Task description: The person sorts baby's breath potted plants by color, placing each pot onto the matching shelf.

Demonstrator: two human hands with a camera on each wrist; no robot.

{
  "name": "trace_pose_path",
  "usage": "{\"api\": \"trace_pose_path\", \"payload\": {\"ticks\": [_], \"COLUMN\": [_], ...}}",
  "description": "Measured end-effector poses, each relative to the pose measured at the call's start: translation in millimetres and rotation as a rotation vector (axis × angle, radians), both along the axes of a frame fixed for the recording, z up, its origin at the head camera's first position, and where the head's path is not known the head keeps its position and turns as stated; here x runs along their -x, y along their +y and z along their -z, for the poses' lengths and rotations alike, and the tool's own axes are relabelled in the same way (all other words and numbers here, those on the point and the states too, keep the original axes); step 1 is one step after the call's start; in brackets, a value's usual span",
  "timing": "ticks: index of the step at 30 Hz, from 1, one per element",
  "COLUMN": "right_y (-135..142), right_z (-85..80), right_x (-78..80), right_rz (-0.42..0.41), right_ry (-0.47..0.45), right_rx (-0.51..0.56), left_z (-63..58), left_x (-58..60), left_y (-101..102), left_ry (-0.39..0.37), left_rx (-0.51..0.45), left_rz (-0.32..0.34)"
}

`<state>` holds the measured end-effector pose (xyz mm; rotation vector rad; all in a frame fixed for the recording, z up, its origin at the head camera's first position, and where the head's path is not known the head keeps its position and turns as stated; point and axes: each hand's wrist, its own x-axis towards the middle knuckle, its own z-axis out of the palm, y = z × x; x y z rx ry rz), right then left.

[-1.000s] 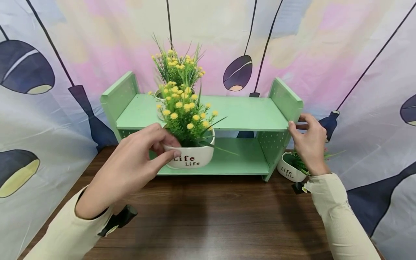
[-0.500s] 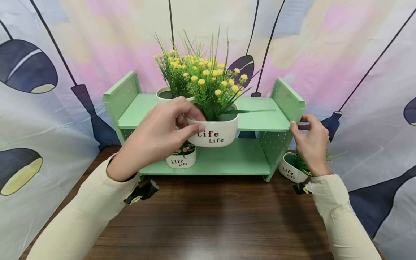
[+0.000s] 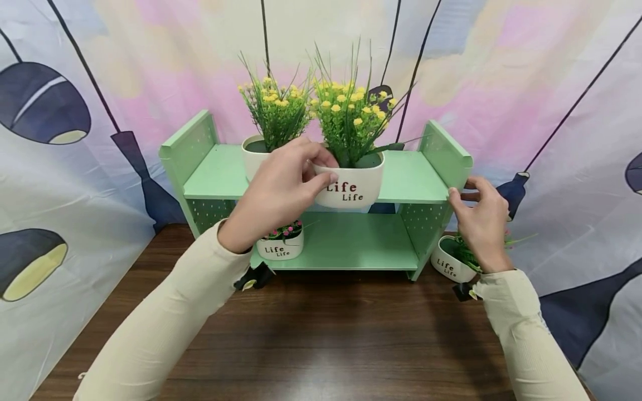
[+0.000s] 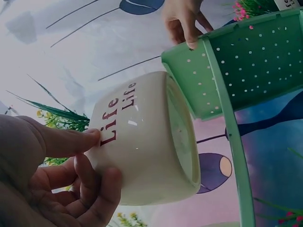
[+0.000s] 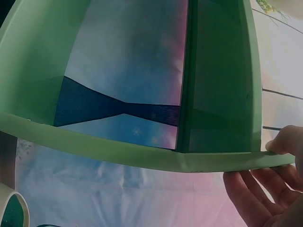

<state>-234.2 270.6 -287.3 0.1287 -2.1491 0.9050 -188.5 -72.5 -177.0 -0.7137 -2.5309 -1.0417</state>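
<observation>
My left hand (image 3: 288, 186) pinches the rim of a white oval flowerpot (image 3: 355, 186) lettered "Life Life", thumb outside and fingers inside. Yellow flowers (image 3: 351, 111) and long grass blades rise from it. In the head view the pot overlaps the front edge of the upper shelf of a green two-tier rack (image 3: 406, 178); the left wrist view shows its underside bare. My right hand (image 3: 481, 220) grips the front edge of the rack's right side panel (image 5: 218, 161), thumb on one face and fingers on the other.
Another yellow-flowered pot (image 3: 254, 159) stands on the upper shelf's left. A pink-flowered pot (image 3: 281, 248) sits on the lower shelf, left. One more pot (image 3: 448, 264) rests on the brown table (image 3: 321, 334), right of the rack. A patterned curtain (image 3: 321, 33) hangs behind.
My left hand has carried the yellow-flowered pot up and to the right, from in front of the lower shelf to upper-shelf height, uncovering the pink-flowered pot. The right hand keeps its grip.
</observation>
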Motion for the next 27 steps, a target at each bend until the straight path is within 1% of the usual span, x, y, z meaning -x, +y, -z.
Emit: {"api": "trace_pose_path", "payload": {"ticks": [7,10,15,21,27], "right_y": [-0.4,-0.5,-1.1,-0.9,-1.8], "right_z": [-2.0,-1.6,-0.4,-0.4,-0.5], "right_x": [-1.0,-0.4,0.2,0.0,-0.6], "right_rz": [0.001,0.001,0.000,0.009,0.014], "right_ry": [-0.003,-0.004,-0.005,0.001,-0.002], "right_rx": [0.003,-0.003,-0.010,-0.005,-0.001], "left_z": [-1.0,0.1,3.6,13.7,27.4], "left_x": [16.4,23.7,36.3,51.5,60.6], "left_y": [16.3,22.6,31.9,43.0,53.8], "left_ry": [0.012,0.027,0.022,0.052,0.078], "left_rx": [-0.003,0.009,0.014,0.018,0.044], "left_rz": [-0.004,-0.009,-0.023,-0.041,-0.063]}}
